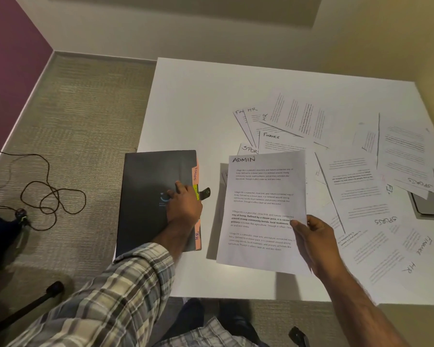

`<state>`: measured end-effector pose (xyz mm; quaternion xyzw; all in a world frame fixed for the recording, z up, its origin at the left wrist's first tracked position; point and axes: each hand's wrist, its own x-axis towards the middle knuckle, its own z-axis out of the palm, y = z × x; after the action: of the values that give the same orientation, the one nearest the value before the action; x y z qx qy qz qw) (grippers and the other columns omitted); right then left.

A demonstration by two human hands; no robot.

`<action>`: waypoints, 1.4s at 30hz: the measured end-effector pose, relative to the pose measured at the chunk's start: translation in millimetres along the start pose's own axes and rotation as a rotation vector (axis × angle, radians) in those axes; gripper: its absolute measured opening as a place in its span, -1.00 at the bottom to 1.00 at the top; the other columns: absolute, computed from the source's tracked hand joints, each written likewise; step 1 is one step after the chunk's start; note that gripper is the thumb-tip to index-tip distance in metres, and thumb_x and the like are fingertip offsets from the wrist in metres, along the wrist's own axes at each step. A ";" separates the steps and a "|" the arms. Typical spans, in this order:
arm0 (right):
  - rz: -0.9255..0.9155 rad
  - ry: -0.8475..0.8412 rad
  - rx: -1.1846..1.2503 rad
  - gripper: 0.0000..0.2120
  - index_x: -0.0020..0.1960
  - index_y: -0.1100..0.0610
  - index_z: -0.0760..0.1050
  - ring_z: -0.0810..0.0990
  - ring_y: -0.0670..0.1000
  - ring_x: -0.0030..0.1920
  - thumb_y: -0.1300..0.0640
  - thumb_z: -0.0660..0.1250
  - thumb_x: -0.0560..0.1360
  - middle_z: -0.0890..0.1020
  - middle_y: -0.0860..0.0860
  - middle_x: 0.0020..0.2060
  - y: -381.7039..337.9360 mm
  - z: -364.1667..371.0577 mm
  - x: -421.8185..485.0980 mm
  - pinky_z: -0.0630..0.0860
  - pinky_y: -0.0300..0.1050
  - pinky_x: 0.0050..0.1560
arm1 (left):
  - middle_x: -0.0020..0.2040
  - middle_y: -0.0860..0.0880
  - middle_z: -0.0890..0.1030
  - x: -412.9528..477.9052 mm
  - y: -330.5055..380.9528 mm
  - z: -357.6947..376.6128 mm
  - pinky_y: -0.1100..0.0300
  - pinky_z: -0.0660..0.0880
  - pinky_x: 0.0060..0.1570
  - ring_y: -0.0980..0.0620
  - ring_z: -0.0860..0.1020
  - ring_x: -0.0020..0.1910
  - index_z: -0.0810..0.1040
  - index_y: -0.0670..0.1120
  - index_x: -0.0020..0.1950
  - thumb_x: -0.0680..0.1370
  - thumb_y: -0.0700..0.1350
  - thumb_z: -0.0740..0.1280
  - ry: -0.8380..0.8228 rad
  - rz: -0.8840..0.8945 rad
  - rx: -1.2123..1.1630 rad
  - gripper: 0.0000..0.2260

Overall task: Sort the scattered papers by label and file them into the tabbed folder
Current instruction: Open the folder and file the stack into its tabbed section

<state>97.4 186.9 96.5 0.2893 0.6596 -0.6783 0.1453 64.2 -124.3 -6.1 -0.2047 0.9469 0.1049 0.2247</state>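
**ADMIN sheet lifted, folder not yet opened**

The plaid sleeve [125, 279] leads to the left hand [183, 204]. It lies loosely spread on the closed tabbed folder [148, 196], by the tabbed edge, gripping nothing visible. The folder sits at the counter's [191, 108] left edge.

The right hand [316, 244] pinches the ADMIN sheet [261, 209] by its right edge, just beside the folder. Filing this sheet looks like the step in hand.

Next, the cover must open at the matching tab. Only the SPORTS tab [195, 172] and HR tab [197, 234] read clearly, and the clasp [206, 193] may obstruct.

The scattered papers [348, 171] overlap to the right, unsorted.
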 end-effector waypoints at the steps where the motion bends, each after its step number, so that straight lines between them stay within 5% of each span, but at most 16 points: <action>1: 0.002 0.002 -0.002 -0.84 0.12 0.41 0.57 0.70 0.23 0.12 0.38 0.33 0.57 0.71 0.27 0.07 0.3 0.2 0.3 0.53 0.19 0.31 | 0.60 -0.25 0.19 1.3 -0.7 -0.4 -0.20 0.56 0.22 -0.45 0.27 0.48 0.33 -0.13 0.47 0.62 -0.04 0.30 -0.007 0.003 0.001 -0.55; 10: 0.011 -0.001 -0.048 -0.87 0.10 0.34 0.61 0.71 0.24 0.09 0.34 0.34 0.58 0.74 0.20 0.02 2.9 10.4 -3.1 0.58 0.14 0.22 | 0.62 -0.26 0.15 1.8 -10.0 -4.9 -0.12 0.53 0.30 -0.33 0.32 0.50 0.10 -0.14 0.62 0.57 0.02 0.42 -0.007 0.069 0.026 -0.25; 16: 0.013 -0.003 -0.056 -0.86 0.11 0.34 0.61 0.73 0.21 0.05 0.35 0.33 0.58 0.74 0.19 0.02 2.1 14.3 -8.1 0.58 0.18 0.24 | 0.58 -0.28 0.23 8.4 -8.4 1.0 -0.11 0.55 0.27 -0.33 0.39 0.45 0.16 -0.21 0.59 0.62 0.00 0.33 0.041 0.056 0.045 -0.37; 22: 0.003 0.018 -0.098 -0.87 0.08 0.34 0.62 0.73 0.20 0.02 0.34 0.34 0.58 0.75 0.18 -0.01 1.3 12.7 -11.2 0.58 0.20 0.24 | 0.57 -0.42 0.16 15.8 4.7 17.1 -0.22 0.50 0.30 -0.50 0.31 0.45 -0.01 -0.24 0.63 0.68 -0.07 0.16 0.021 0.037 0.267 -0.40; 26: -0.011 0.012 -0.148 -0.89 0.06 0.27 0.64 0.74 0.20 0.01 0.29 0.36 0.58 0.76 0.14 -0.02 3.0 9.3 -10.1 0.59 0.26 0.20 | 0.48 -0.44 0.30 15.3 11.6 15.0 -0.15 0.57 0.22 -0.47 0.45 0.35 0.13 -0.25 0.55 0.66 -0.12 0.21 0.086 0.036 0.341 -0.49; 32: -0.029 0.040 -0.113 -0.90 0.03 0.25 0.65 0.73 0.23 0.01 0.29 0.37 0.57 0.75 0.16 -0.03 3.5 12.4 -6.5 0.59 0.28 0.19 | 0.16 -0.19 0.56 16.1 2.4 -1.5 0.02 0.64 0.04 -0.15 0.61 0.12 0.46 -0.14 0.18 0.51 -0.16 0.50 0.154 -0.049 -0.082 -0.68; 35: -0.078 0.077 -0.120 -0.91 0.00 0.21 0.66 0.74 0.20 -0.03 0.26 0.38 0.57 0.76 0.12 -0.08 0.7 19.6 -6.3 0.64 0.19 0.12 | 0.05 -0.20 0.60 13.9 -7.7 -12.3 -0.01 0.66 -0.06 -0.16 0.65 0.03 0.52 -0.20 0.05 0.50 -0.25 0.46 0.164 -0.057 -0.340 -0.81; 38: -0.166 0.130 -0.169 -0.91 0.02 0.19 0.65 0.74 0.11 -0.06 0.23 0.37 0.58 0.76 0.05 -0.11 -7.0 32.5 -6.6 0.65 -0.09 -0.10 | 0.08 -0.21 0.64 7.5 -19.6 -25.7 0.02 0.69 -0.17 -0.13 0.68 -0.02 0.53 -0.21 0.05 0.57 -0.22 0.39 0.139 -0.044 -0.483 -0.90; 42: -0.264 0.185 -0.196 -0.91 0.03 0.17 0.64 0.71 0.01 -0.09 0.19 0.37 0.58 0.74 0.00 -0.11 -21.4 56.5 -4.7 0.60 -0.21 -0.13 | 0.22 -0.19 0.62 -7.8 -32.4 -45.7 0.20 0.62 -0.15 -0.12 0.64 0.15 0.55 -0.21 0.21 0.59 -0.21 0.39 0.146 -0.006 -0.636 -0.79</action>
<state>77.4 132.6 114.6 0.2457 0.7653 -0.5945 0.0211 67.1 -163.8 34.1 -0.2742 0.8797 0.3798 0.0814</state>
